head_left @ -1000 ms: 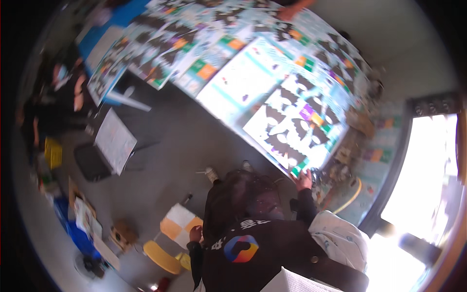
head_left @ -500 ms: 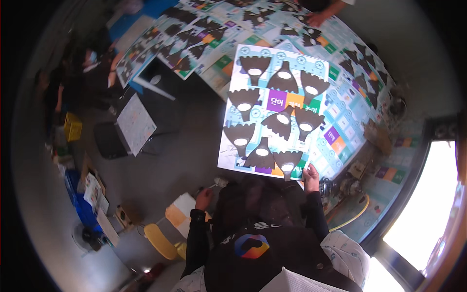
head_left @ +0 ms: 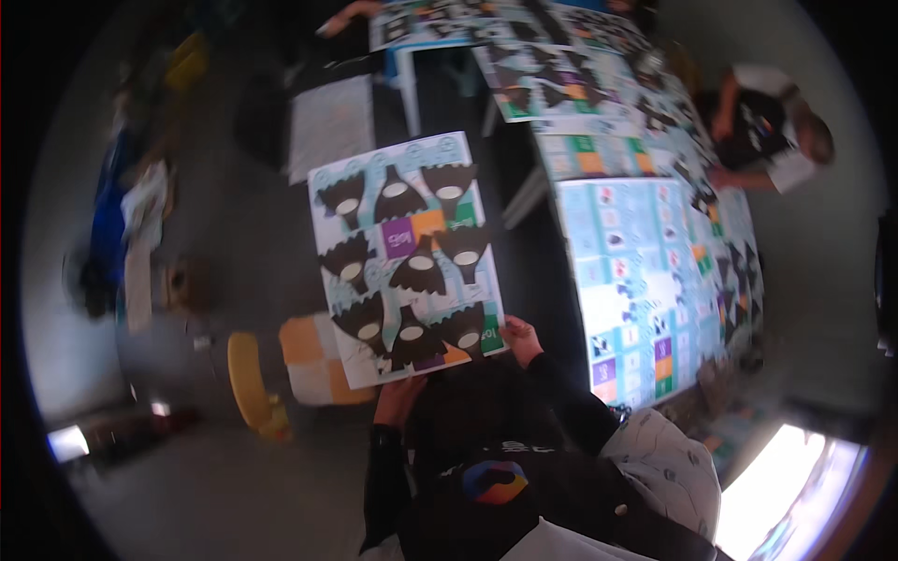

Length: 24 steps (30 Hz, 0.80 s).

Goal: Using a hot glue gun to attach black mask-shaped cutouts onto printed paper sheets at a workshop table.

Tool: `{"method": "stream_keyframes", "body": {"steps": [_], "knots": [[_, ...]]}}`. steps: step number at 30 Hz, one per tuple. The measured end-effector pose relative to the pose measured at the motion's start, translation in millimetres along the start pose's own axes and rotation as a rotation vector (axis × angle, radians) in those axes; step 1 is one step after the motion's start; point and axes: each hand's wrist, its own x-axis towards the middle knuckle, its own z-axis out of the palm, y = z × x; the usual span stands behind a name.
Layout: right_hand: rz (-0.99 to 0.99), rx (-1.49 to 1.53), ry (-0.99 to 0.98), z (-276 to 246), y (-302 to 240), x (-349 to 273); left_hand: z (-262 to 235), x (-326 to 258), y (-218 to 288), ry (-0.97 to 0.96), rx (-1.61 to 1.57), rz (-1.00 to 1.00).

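Observation:
A printed board (head_left: 412, 157) tilts in front of me at waist height, with several dark, fan-shaped pieces (head_left: 397, 200) lying on it, each with a pale oval and a scalloped edge. Purple, orange and green squares show between the pieces. My left hand (head_left: 400, 400) is at the board's near edge, its fingers partly hidden under it. At the near right corner, my right hand (head_left: 522, 339) grips the board between thumb and fingers. Whether my left hand also holds something beneath the board is hidden.
On the right, a long table carries printed sheets (head_left: 627, 224) and more boards with dark pieces. A person (head_left: 748, 122) leans over its far side. To my left are a yellow chair (head_left: 248, 379) and an orange-and-white surface (head_left: 313, 360). A pale panel (head_left: 329, 126) lies farther off.
The board has moved left and away from the table as my view turned. My left hand, earlier apart from the board beside a white-tipped stick, is now at its near edge.

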Motion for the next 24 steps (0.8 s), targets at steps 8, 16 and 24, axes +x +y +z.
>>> {"method": "stream_keyframes", "body": {"steps": [8,16,24], "knots": [[0.243,0.047,-0.222,-27,-26,68,70,28,-3,0.439,-0.822,-0.011],[0.477,0.168,-0.479,-85,3,87,126,35,-59,0.636,-0.721,0.017],[0.846,-0.063,-0.765,-43,-71,124,99,27,-27,0.890,-0.635,-0.239]]}}
